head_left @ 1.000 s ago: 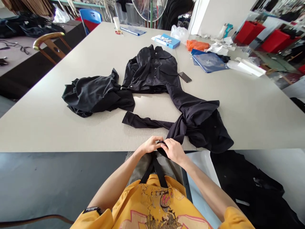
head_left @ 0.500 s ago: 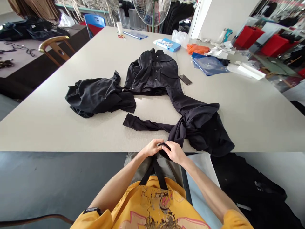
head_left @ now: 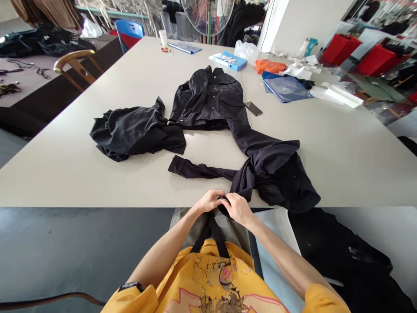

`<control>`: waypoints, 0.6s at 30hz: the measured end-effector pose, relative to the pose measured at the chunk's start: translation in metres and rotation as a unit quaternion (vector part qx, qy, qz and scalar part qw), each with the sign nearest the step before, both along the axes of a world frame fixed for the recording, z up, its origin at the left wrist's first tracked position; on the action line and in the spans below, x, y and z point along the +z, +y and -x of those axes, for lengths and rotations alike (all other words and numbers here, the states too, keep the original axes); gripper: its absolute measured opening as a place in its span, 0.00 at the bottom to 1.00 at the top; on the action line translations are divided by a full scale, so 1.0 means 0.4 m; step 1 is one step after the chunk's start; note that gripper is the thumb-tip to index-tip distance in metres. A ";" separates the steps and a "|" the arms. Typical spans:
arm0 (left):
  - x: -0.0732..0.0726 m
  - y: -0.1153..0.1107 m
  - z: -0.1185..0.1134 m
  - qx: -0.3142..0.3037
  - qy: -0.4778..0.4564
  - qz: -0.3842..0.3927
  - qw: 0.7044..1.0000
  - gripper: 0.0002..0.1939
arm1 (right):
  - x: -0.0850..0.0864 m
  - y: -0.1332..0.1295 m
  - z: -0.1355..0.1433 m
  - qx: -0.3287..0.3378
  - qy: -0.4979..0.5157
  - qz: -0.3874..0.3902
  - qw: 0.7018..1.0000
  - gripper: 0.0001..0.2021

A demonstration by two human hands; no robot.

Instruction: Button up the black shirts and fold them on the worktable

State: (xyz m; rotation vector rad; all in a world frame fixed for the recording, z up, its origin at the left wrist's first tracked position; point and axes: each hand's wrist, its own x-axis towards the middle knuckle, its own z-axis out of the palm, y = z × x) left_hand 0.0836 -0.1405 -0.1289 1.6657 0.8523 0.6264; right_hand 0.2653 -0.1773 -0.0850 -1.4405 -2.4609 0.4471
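At the table's front edge, my left hand (head_left: 210, 201) and my right hand (head_left: 239, 208) meet, both closed on the dark cloth of a garment (head_left: 276, 174). That garment lies rumpled to the right, one sleeve stretched left across the table and another part reaching up toward a black buttoned jacket (head_left: 213, 98). The jacket is spread out in the middle, collar away from me. Left of it a crumpled black garment (head_left: 133, 130) rests on the table. My fingertips are partly hidden in the folds.
The pale table (head_left: 81, 174) holds a phone (head_left: 253, 108), blue folders (head_left: 286, 88), an orange bag (head_left: 270, 66), a blue box (head_left: 230, 61), scissors (head_left: 166, 50) and a white cup (head_left: 163, 37). Black cloth (head_left: 345, 256) lies below the edge at right. A fan (head_left: 208, 15) stands behind.
My right hand has shifted very slightly, and the cloth between my hands has changed shape a little. The garments on the table look the same.
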 end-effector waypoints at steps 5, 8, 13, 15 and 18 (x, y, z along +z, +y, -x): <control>0.005 0.003 -0.006 0.017 0.030 -0.041 0.999 0.10 | -0.001 -0.002 0.010 -0.044 -0.033 0.032 0.998 0.10; 0.008 -0.001 -0.012 0.039 0.044 -0.066 0.996 0.11 | 0.002 -0.002 0.014 -0.061 -0.036 0.052 0.996 0.10; 0.010 -0.006 -0.014 0.043 0.027 -0.058 0.997 0.12 | 0.007 0.005 0.008 -0.051 -0.018 0.048 0.997 0.11; 0.011 -0.006 -0.011 0.030 0.012 -0.043 0.999 0.13 | 0.010 0.011 0.001 -0.023 -0.006 0.034 0.999 0.11; 0.013 -0.007 -0.008 0.022 -0.011 -0.030 0.999 0.16 | 0.010 0.017 -0.009 0.016 0.018 0.019 1.000 0.13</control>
